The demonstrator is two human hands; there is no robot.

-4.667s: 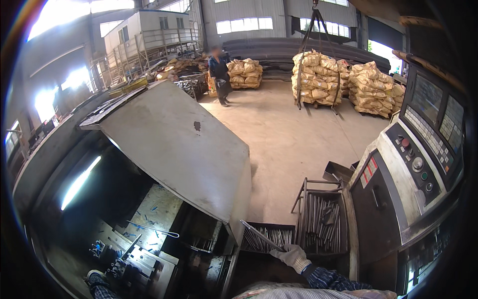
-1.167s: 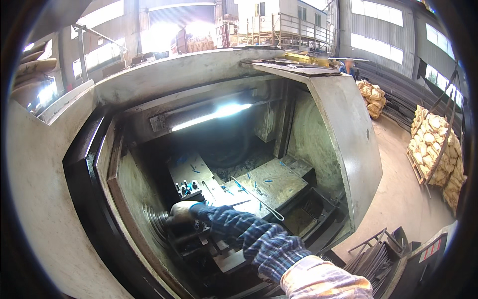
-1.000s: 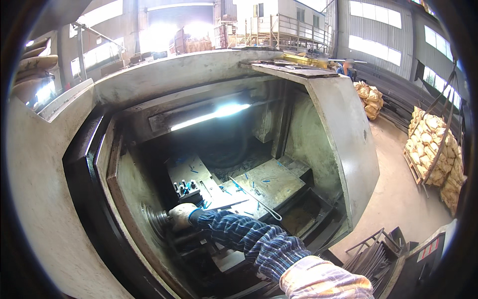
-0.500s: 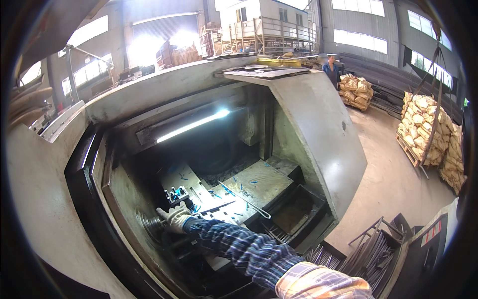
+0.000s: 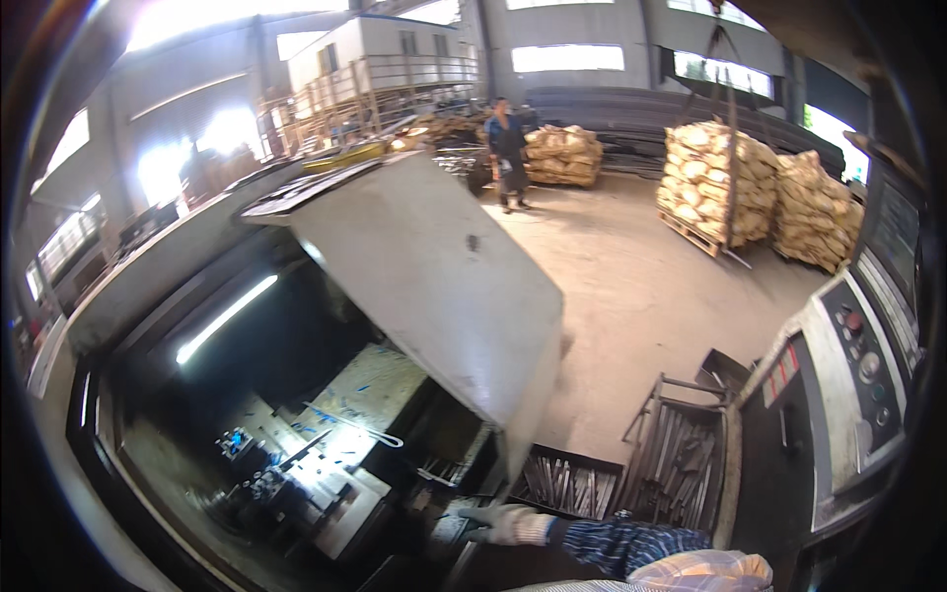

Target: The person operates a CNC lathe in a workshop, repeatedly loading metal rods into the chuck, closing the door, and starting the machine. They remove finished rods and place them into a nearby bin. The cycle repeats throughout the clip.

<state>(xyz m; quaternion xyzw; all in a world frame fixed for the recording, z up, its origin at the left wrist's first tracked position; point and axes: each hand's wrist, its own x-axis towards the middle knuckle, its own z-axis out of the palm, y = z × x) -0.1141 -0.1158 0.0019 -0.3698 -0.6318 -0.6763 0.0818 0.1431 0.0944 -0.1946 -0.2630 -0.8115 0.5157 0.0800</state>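
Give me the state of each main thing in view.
Right hand: gloved, grip unclear
Metal rods: lying together
Tube lamp: lit
Machine enclosure: open
Wire hook: lying inside the enclosure
Cabinet door: shut
Sacks: stacked on a pallet
Background person: standing

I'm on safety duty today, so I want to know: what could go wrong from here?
The gloved right hand appears close to the lower corner of the open door, so it might knock or snag there.

Blue chips and a hooked rod lie loose inside the machine; the chips could cut, and the rod might slip.

Straps rise from the stacked bags; if lifted, that load might swing.
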